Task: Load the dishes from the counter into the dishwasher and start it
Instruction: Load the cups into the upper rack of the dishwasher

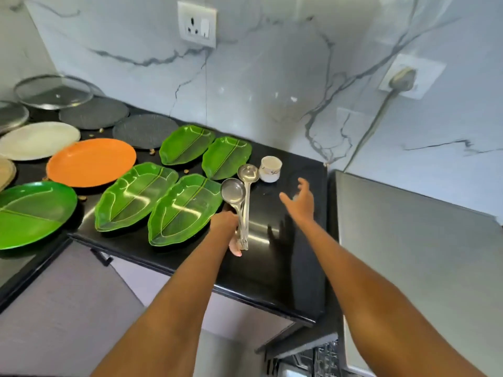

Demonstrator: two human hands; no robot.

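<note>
Ladles (243,198), two steel ones, stand bunched by their handles in my left hand (228,227) above the bench (288,240); my right hand (300,201), fingers spread and empty, should take the cup (270,168) by its rim without tipping it.

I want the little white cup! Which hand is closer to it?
Right. The right hand reaches open just below-right of the cup; the left hand grips two ladles farther away.
</note>
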